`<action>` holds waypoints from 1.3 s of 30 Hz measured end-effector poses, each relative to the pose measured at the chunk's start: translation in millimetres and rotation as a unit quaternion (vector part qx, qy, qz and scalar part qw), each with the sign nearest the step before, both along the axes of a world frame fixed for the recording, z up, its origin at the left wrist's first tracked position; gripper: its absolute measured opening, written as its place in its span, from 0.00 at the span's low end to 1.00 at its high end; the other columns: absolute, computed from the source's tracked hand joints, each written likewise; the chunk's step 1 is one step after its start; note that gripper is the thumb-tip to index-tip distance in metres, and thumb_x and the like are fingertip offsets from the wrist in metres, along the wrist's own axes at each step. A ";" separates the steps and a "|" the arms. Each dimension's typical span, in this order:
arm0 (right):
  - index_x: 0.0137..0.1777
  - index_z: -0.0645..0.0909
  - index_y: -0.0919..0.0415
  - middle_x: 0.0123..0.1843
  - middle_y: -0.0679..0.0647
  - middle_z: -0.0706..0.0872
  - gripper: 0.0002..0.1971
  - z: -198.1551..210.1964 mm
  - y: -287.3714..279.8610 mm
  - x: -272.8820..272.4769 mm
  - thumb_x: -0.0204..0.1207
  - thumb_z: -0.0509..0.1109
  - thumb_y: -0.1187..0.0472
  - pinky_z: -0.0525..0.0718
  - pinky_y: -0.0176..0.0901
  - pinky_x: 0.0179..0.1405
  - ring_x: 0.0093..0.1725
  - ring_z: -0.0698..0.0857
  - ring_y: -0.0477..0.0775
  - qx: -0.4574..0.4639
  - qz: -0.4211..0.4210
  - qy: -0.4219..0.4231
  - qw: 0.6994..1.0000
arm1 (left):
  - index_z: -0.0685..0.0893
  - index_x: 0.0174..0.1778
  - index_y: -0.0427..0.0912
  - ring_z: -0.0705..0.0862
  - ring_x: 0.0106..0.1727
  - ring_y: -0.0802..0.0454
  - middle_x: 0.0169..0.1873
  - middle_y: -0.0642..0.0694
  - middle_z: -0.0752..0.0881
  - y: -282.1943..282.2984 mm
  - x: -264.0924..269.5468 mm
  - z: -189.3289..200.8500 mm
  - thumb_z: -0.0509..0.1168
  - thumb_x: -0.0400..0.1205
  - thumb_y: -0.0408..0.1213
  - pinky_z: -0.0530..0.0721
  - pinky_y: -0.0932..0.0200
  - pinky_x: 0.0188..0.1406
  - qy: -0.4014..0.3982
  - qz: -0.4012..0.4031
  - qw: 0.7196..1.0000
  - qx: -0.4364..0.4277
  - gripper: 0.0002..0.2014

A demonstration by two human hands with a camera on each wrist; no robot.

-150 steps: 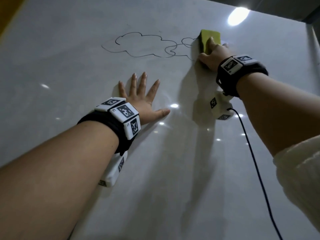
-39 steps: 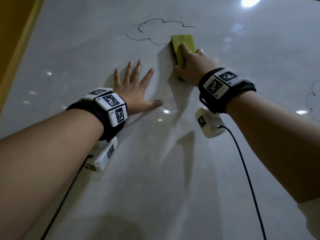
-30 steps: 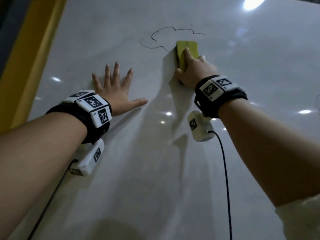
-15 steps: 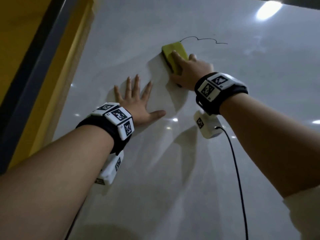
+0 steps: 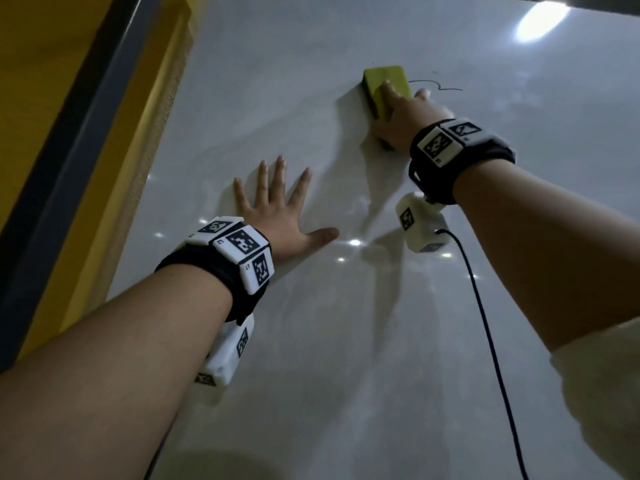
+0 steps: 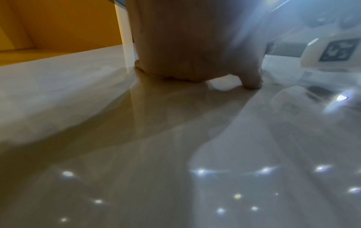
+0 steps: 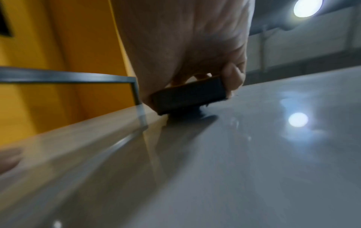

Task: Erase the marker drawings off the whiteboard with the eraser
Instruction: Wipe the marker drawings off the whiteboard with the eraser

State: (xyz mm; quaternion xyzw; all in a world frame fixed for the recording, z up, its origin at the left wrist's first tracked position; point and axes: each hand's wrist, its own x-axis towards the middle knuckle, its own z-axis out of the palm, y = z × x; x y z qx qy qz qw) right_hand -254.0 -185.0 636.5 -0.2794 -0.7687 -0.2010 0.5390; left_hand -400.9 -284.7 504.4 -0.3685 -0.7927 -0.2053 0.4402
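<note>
My right hand grips the yellow eraser and holds it against the glossy whiteboard. In the right wrist view the eraser shows its dark felt side on the board, with my thumb and fingers pinching its ends. A short black marker line runs to the right of the eraser. My left hand lies flat on the board, fingers spread, below and left of the eraser. From the left wrist camera, the left hand presses its palm and thumb on the surface.
The board's left edge meets a yellow wall crossed by a dark grey strip. A black cable hangs from the camera on my right wrist. Ceiling lights glare on the board at top right.
The eraser has swept leftwards and up across the cloud drawing, so only a short piece of line is left. My left hand has shifted a little but stays flat on the board.
</note>
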 end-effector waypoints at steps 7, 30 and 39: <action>0.82 0.53 0.41 0.73 0.66 0.65 0.29 -7.5 3.4 -13.2 0.82 0.57 0.46 0.73 0.57 0.62 0.70 0.70 0.70 0.083 0.019 -0.028 0.996 | 0.25 0.78 0.54 0.25 0.79 0.42 0.78 0.42 0.23 -2.8 2.8 0.6 0.44 0.72 0.75 0.30 0.32 0.73 -0.003 0.010 1.000 -0.004 0.49; 0.83 0.51 0.44 0.77 0.66 0.63 0.31 22.4 47.2 32.3 0.81 0.57 0.44 0.71 0.59 0.67 0.72 0.70 0.72 0.008 0.011 0.045 0.999 | 0.33 0.81 0.56 0.27 0.80 0.46 0.80 0.47 0.29 51.7 45.7 -1.0 0.33 0.64 0.77 0.28 0.34 0.75 0.131 -0.057 0.990 -0.017 0.50; 0.82 0.52 0.43 0.76 0.65 0.64 0.32 20.4 65.0 41.0 0.80 0.57 0.42 0.72 0.57 0.66 0.70 0.72 0.71 0.012 0.005 0.061 0.998 | 0.33 0.81 0.56 0.28 0.80 0.45 0.80 0.46 0.29 63.7 48.4 -2.2 0.44 0.76 0.72 0.30 0.33 0.76 0.119 -0.039 0.992 -0.009 0.43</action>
